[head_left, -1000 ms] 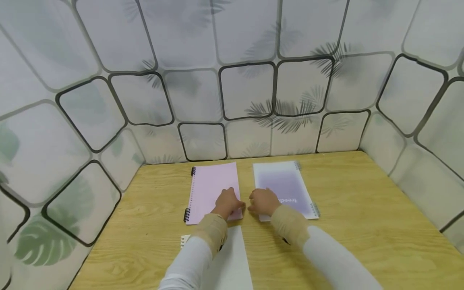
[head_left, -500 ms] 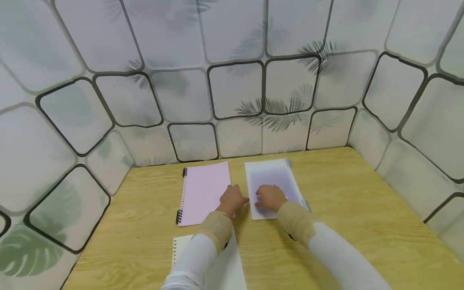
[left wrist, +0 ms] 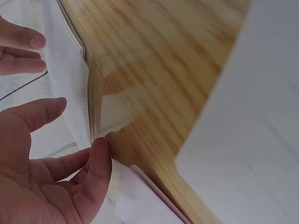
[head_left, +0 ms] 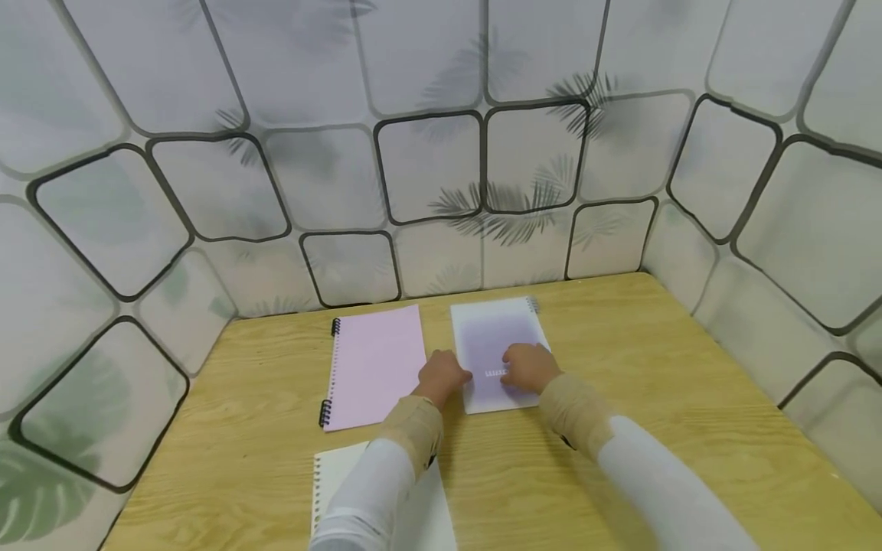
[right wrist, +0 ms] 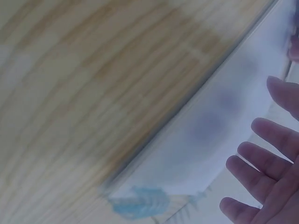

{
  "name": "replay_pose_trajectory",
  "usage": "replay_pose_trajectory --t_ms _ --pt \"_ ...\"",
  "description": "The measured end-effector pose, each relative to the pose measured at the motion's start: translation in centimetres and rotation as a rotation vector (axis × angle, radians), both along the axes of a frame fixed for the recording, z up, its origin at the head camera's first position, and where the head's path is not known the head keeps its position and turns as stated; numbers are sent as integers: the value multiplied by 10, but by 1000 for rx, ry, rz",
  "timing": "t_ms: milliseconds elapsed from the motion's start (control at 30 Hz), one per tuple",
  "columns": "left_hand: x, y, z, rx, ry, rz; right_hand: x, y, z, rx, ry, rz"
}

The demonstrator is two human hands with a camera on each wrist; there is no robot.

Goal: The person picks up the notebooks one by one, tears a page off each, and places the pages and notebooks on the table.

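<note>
A notebook with a purple, white-edged cover (head_left: 482, 337) lies flat on the wooden table, its coil along the right side. My left hand (head_left: 442, 376) is at its left edge; in the left wrist view a fingertip of that hand (left wrist: 60, 172) comes down right by the notebook's edge, thumb stretched out. Over the lower right part of the cover is my right hand (head_left: 529, 367), which hides some of the printed word. The right wrist view shows that hand's fingers (right wrist: 261, 163) spread and relaxed, holding nothing.
Left of the purple notebook lies a pink notebook (head_left: 379, 360) with black coils on its left. Nearer to me, a white page with punched holes (head_left: 338, 463) is partly under my left forearm. Behind the table (head_left: 262, 398) stands a patterned wall (head_left: 351, 268).
My left hand has moved from the pink notebook's right edge to the purple notebook's left edge. My right hand has slid rightward over the purple cover. The head view has shifted right.
</note>
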State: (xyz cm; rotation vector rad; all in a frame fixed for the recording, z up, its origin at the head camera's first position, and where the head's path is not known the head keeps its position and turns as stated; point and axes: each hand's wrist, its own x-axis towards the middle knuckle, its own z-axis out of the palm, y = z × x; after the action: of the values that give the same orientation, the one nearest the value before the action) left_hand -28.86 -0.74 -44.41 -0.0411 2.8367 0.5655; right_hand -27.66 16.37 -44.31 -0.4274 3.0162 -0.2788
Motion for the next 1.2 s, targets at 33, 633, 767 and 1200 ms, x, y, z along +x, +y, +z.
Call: replay_pose_trajectory --t_ms 33,633,767,1200 --pt "0 1 0 2 -4 3 0 4 0 7 -3 -6" --pt "-5 12 2 31 -54 -15 1 51 -4 -45 -97 -92" --pt "-8 14 0 118 -50 29 3 52 -3 -55 -97 -80" --pt "-11 14 2 254 -44 108 0 52 -3 18 -107 -64"
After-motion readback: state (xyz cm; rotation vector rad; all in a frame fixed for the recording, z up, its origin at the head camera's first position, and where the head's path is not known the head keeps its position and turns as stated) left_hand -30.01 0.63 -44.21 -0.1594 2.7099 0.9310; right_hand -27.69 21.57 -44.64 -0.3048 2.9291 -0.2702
